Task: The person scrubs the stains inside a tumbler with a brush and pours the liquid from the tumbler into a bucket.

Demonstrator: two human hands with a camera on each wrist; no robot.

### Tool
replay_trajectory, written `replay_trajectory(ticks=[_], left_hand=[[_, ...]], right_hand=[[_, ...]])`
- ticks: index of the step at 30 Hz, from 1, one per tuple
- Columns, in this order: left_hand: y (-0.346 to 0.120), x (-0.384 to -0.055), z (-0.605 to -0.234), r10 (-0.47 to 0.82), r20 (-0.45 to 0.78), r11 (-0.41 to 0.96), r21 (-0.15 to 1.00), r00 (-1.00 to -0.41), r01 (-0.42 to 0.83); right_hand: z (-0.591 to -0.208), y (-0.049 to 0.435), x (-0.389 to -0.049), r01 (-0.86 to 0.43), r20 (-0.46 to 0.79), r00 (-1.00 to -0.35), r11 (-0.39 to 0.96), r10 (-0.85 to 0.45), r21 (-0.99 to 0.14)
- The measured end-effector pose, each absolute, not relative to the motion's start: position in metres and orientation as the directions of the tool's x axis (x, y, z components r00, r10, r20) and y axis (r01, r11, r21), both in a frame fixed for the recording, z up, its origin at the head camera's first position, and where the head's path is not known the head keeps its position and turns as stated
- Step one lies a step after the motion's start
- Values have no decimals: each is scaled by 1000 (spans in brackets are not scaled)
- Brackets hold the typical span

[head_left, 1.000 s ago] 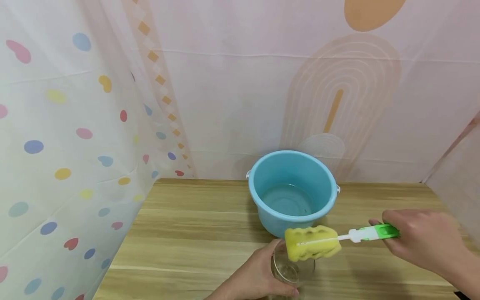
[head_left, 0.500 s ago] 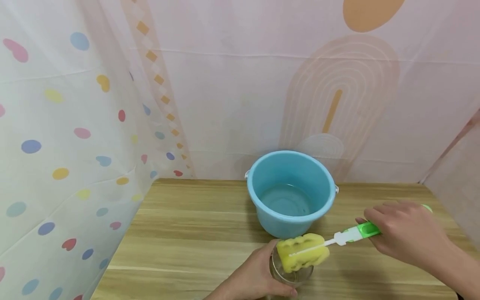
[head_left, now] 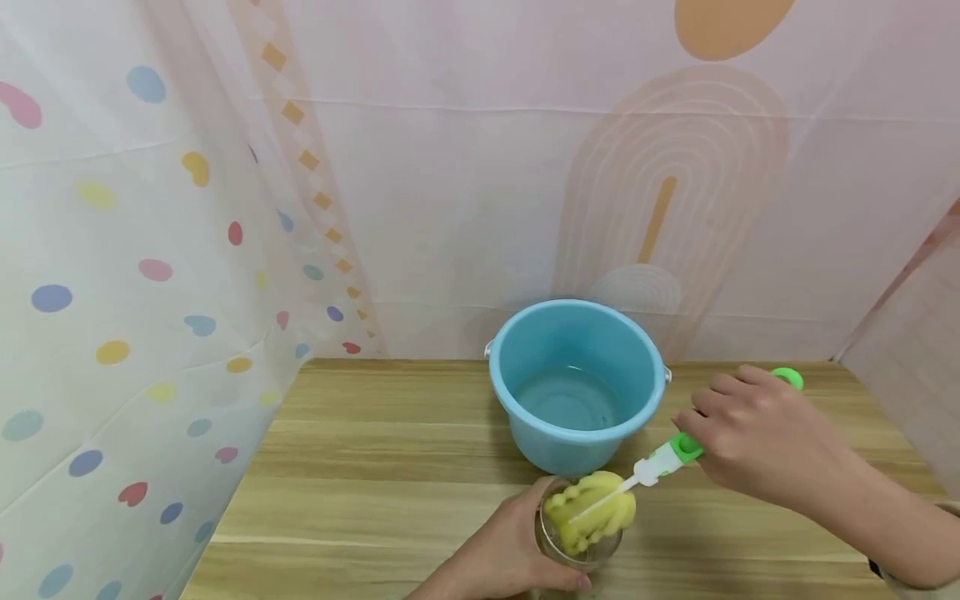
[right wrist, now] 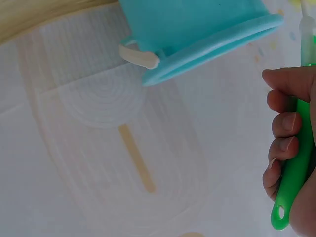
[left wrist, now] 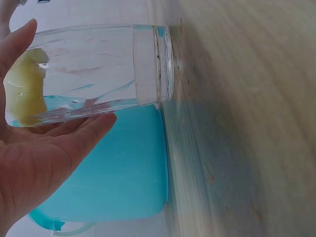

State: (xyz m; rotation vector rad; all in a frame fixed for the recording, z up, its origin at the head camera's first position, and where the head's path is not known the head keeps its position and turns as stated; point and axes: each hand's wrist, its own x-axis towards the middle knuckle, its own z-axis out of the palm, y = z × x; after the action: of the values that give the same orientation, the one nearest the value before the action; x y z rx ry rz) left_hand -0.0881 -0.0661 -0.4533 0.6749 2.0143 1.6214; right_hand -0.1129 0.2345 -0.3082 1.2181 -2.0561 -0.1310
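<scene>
My left hand (head_left: 517, 542) grips a clear glass cup (left wrist: 94, 69) around its side, near the table's front edge in the head view. The cup stands upright, its base right at the wooden surface in the left wrist view. In my right hand (head_left: 757, 433) is a sponge bottle brush, fingers curled around its green handle (right wrist: 294, 168). The brush's yellow sponge head (head_left: 591, 510) slants down into the mouth of the cup; the left wrist view shows the sponge (left wrist: 27, 89) through the glass near the rim.
A light blue bucket (head_left: 570, 454) with shallow water in it stands on the wooden table (head_left: 375, 467) just behind the cup. Patterned curtains (head_left: 450, 208) hang along the back and left side of the table.
My right hand has moved left and up, tilting the brush steeper. Its sponge head has gone from above the cup's rim down into the mouth. The left hand keeps its hold on the cup.
</scene>
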Motion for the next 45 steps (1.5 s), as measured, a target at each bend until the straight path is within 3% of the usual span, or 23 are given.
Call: replay_trajectory(ticks=[4,15,26,45], left_hand=[[-67,-88,-454,631,-53,184,979,-774,83],[-67,-88,-454,630,-57,189,979,-775,81],[-66,-88,-455,630,-32,183,977,-776,108],[-67,-88,-457,623,-9,232,957,-782,173]], right_hand=[[-304,223,-116,-715,518,-238,509,-822,479],[-303,209,-119,-689,488,-188,468,-852,553],[-305,203,-116,-668,360,-222,411,-906,620],[-312,175,-113,-589,226,-219,313,-949,745]])
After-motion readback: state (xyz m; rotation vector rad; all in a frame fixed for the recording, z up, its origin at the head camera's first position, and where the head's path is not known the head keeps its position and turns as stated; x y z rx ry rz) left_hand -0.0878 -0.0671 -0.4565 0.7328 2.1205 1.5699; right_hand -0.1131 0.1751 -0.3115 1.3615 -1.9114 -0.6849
